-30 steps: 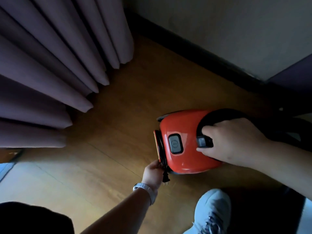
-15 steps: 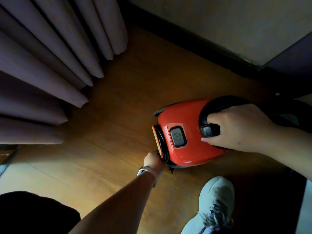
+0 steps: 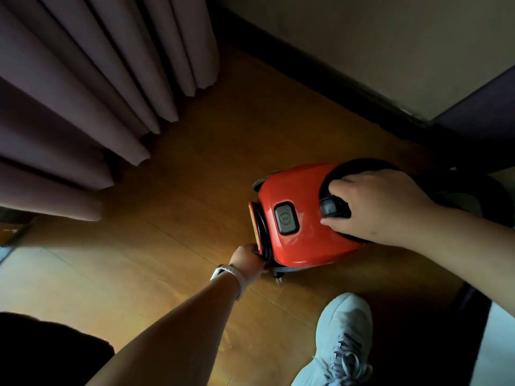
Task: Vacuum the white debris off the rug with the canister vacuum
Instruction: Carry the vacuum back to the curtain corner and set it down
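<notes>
A red canister vacuum [image 3: 301, 215] sits on the wooden floor at centre right, with a grey button [image 3: 286, 220] on top. My right hand [image 3: 379, 204] grips its black carry handle [image 3: 333, 208]. My left hand [image 3: 248, 259] reaches to the vacuum's rear lower edge, fingers curled around the power cord beside the round cord reel [image 3: 257, 227]. The plug's tip [image 3: 278, 279] shows just under the hand. A dark hose [image 3: 473, 188] leaves the vacuum to the right. No rug or white debris is in view.
Purple curtains [image 3: 92, 87] hang at the left down to the floor. A wall with a dark baseboard [image 3: 320, 68] runs behind the vacuum. My light sneaker [image 3: 342, 341] stands at the bottom right on the wooden floor [image 3: 167, 260].
My left hand has moved closer in at the vacuum's rear, and the plug that hung free below it is now mostly hidden under the hand. The right hand stays on the handle.
</notes>
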{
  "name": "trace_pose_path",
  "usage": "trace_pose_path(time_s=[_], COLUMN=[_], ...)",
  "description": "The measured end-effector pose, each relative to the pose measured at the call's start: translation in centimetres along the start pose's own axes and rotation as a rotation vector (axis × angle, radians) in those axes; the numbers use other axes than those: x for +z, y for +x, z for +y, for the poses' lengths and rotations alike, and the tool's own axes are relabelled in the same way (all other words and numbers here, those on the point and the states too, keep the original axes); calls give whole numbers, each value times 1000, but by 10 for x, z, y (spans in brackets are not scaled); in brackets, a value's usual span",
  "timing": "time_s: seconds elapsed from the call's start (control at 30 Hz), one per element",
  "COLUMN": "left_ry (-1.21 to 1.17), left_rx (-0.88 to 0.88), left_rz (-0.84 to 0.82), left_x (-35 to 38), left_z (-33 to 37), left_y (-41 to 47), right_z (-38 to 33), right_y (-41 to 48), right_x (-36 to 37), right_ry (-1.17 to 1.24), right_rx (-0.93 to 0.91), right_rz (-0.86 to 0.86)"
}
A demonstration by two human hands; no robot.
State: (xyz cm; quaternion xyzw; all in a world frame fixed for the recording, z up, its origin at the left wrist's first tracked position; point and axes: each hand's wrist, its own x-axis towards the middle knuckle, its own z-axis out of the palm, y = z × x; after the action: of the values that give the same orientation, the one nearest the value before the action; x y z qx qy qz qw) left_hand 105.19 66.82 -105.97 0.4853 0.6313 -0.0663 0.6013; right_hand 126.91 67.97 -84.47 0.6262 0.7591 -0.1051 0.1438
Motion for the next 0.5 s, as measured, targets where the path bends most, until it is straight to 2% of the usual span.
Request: trace_pose_path(time_s=[0.17, 0.27, 0.4, 0.5], left_ry=[59, 95, 399, 569], left_rx=[40, 101, 238, 256], left_rz=[-7, 84, 48, 14], left_x=[-10, -12, -36, -68], left_z=[-4, 4, 26, 29], left_y=[-14, -23, -31, -26], right_z=[2, 6, 18, 21], right_y=[-11, -19, -19, -18], right_x=[1, -1, 0, 2], right_ry=[-2, 22, 51, 60], right_rx=[-16, -3, -9, -26], right_rz=[9, 4, -6, -52])
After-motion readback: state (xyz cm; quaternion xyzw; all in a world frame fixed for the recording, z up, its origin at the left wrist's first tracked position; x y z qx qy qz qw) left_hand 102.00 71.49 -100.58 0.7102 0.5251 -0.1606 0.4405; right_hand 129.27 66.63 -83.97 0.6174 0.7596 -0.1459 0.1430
